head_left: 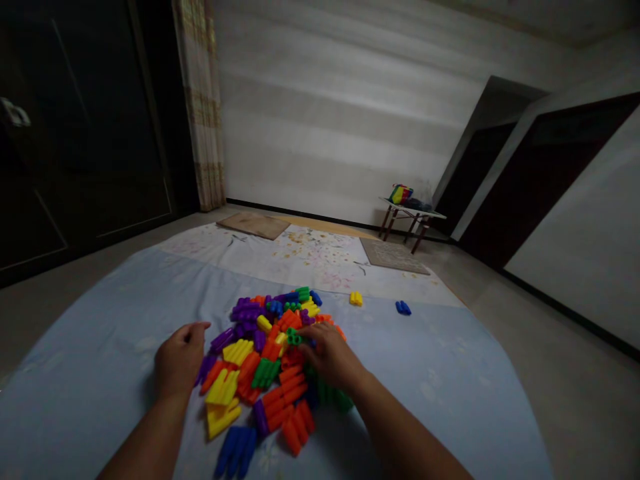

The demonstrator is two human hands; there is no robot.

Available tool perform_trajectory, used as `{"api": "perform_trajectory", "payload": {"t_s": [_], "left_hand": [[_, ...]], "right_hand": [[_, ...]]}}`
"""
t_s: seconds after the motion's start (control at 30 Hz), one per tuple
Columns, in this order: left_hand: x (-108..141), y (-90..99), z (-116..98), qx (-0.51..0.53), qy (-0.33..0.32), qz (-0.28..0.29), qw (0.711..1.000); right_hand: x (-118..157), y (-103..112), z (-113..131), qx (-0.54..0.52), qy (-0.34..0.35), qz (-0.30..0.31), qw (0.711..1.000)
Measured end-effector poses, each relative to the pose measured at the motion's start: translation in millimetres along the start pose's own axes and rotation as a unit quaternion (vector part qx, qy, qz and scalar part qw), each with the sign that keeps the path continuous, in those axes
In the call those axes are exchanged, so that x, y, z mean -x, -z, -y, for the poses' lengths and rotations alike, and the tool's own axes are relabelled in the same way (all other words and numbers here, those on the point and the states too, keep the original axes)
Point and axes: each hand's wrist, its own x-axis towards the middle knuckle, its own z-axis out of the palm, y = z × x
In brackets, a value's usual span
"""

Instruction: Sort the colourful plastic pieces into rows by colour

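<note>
A pile of plastic pieces in purple, orange, yellow, green and blue lies on the bed's blue sheet. My left hand (181, 357) rests at the left side of the pile, its fingers curled in and the index finger pointing toward the pieces; what it holds, if anything, is hidden. My right hand (330, 352) is over the right part of the pile, its fingertips at a green piece (293, 337) with round open ends. Near the hands are a yellow piece (238, 351), another green piece (265, 373) and orange pieces (284, 399). A blue piece (237, 452) lies at the near edge.
Apart from the pile, a yellow piece (356, 299) and a blue piece (403, 308) lie to the right. Two flat mats, brown (254, 225) and grey (394, 256), are at the far edge. A small table (413, 209) with bags stands beyond.
</note>
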Motion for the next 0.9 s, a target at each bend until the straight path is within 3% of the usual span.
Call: {"api": "perform_trajectory", "payload": {"t_s": [0.27, 0.33, 0.47, 0.53, 0.73, 0.9], "left_hand": [[0.3, 2.1, -4.1, -0.008, 0.027, 0.018, 0.999], [0.5, 1.7, -5.5, -0.01, 0.026, 0.017, 0.999], [-0.7, 0.6, -3.6, -0.024, 0.018, 0.018, 0.999], [-1.8, 0.0, -0.7, -0.025, 0.017, 0.022, 0.999], [-2.7, 0.3, -0.9, -0.026, 0.012, 0.013, 1.0], [-12.8, -6.0, 16.3, -0.056, -0.011, 0.006, 0.998]], "right_hand": [[26.2, 38.3, -66.0, -0.104, -0.187, -0.134, 0.968], [34.4, 47.1, -83.2, -0.088, -0.207, -0.115, 0.968], [44.0, 57.0, -104.0, 0.023, -0.242, -0.003, 0.97], [46.0, 59.1, -108.6, 0.072, -0.251, 0.0, 0.965], [53.7, 57.5, -103.2, 0.157, -0.273, -0.078, 0.946], [56.4, 45.6, -93.4, 0.178, -0.289, -0.037, 0.94]]}}
